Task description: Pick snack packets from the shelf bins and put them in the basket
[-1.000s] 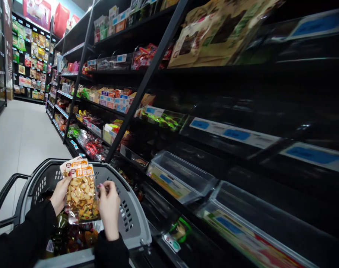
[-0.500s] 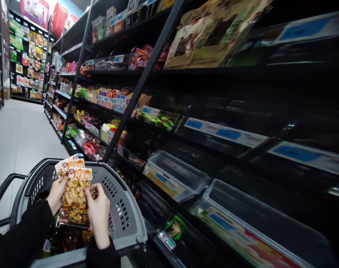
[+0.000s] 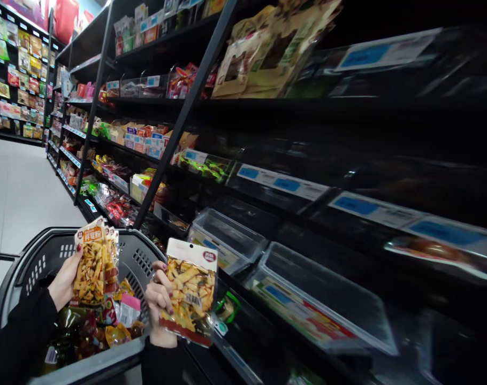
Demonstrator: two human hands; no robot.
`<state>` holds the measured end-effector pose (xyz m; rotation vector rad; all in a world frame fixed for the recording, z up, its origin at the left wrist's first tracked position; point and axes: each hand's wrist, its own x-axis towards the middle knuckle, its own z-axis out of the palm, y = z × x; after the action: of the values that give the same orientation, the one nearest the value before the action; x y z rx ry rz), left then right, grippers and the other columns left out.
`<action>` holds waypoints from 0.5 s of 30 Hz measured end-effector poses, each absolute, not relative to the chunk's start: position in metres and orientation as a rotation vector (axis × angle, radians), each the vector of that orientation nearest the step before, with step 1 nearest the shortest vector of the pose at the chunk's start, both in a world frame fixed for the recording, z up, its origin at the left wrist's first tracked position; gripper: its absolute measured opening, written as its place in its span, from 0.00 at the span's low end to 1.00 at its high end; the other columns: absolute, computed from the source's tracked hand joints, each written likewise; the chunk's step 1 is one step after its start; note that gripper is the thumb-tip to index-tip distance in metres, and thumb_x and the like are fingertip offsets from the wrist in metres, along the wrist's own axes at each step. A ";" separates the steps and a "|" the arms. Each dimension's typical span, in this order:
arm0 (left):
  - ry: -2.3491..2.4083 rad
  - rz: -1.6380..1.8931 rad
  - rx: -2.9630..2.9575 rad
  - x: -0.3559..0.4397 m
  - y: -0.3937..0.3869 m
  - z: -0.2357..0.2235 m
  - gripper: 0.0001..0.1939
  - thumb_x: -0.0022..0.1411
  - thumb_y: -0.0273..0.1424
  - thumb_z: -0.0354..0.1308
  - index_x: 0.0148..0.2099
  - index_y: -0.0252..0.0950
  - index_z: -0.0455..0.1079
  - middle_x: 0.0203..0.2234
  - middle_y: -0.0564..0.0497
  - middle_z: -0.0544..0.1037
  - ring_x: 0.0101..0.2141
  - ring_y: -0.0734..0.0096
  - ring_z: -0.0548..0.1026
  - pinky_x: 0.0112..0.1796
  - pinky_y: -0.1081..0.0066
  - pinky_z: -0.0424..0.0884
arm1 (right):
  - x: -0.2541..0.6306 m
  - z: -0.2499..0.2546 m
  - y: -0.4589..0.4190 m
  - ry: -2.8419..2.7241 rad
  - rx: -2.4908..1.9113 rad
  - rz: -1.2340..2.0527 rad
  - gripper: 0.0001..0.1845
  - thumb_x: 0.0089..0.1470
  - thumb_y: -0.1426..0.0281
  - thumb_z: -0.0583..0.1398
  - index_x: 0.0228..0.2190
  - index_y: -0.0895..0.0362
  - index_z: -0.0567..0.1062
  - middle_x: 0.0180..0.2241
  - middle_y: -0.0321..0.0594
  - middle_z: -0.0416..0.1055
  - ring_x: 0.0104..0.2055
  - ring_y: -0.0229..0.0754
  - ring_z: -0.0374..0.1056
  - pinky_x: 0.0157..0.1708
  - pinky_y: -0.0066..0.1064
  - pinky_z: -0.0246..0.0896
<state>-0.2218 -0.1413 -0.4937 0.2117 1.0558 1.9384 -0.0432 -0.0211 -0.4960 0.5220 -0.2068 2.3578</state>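
The left hand [image 3: 66, 278] pinches a small fanned stack of snack packets [image 3: 91, 264] over the one grey basket [image 3: 157, 291], perhaps three, though overlap blurs the count. The right hand [image 3: 161, 305] grips one packet [image 3: 190, 291] beside the basket's rim, near two clear bins [image 3: 327, 299] on the shelf.

2 black sleeves [image 3: 27, 334]; dark red nail polish [image 3: 79, 247] on left hand [image 3: 65, 279], right hand [image 3: 160, 302].
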 end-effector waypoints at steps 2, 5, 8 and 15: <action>0.972 1.911 0.227 -0.223 -0.143 -0.496 0.15 0.59 0.34 0.54 0.46 0.30 0.66 0.24 0.45 0.77 0.21 0.63 0.75 0.25 0.66 0.75 | -0.044 -0.495 -0.023 -0.057 0.613 2.415 0.09 0.58 0.76 0.44 0.34 0.57 0.62 0.17 0.24 0.52 0.08 0.22 0.47 0.08 0.14 0.36; 0.843 1.874 0.099 -0.223 -0.145 -0.498 0.14 0.61 0.30 0.51 0.49 0.32 0.63 0.27 0.44 0.77 0.26 0.60 0.76 0.29 0.63 0.75 | -0.051 -0.490 -0.029 -0.167 0.336 2.409 0.03 0.52 0.75 0.51 0.31 0.56 0.63 0.20 0.27 0.55 0.12 0.22 0.51 0.14 0.15 0.46; 0.727 1.839 0.004 -0.224 -0.148 -0.501 0.15 0.60 0.27 0.53 0.50 0.33 0.63 0.31 0.43 0.78 0.32 0.57 0.76 0.35 0.60 0.74 | -0.072 -0.487 -0.038 -0.626 -0.068 2.297 0.05 0.46 0.70 0.57 0.28 0.56 0.64 0.21 0.28 0.58 0.15 0.25 0.51 0.17 0.19 0.51; 0.525 1.671 0.264 -0.227 -0.153 -0.498 0.27 0.44 0.34 0.68 0.47 0.33 0.67 0.37 0.41 0.77 0.40 0.48 0.73 0.42 0.57 0.70 | -0.114 -0.479 -0.041 -1.159 -0.378 1.988 0.12 0.41 0.62 0.62 0.27 0.55 0.68 0.26 0.33 0.68 0.32 0.39 0.65 0.33 0.29 0.61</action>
<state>-0.2274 -0.1526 -0.4984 0.2635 0.5251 1.6707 -0.1145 -0.0405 -0.4792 -0.3777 -1.1588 1.9879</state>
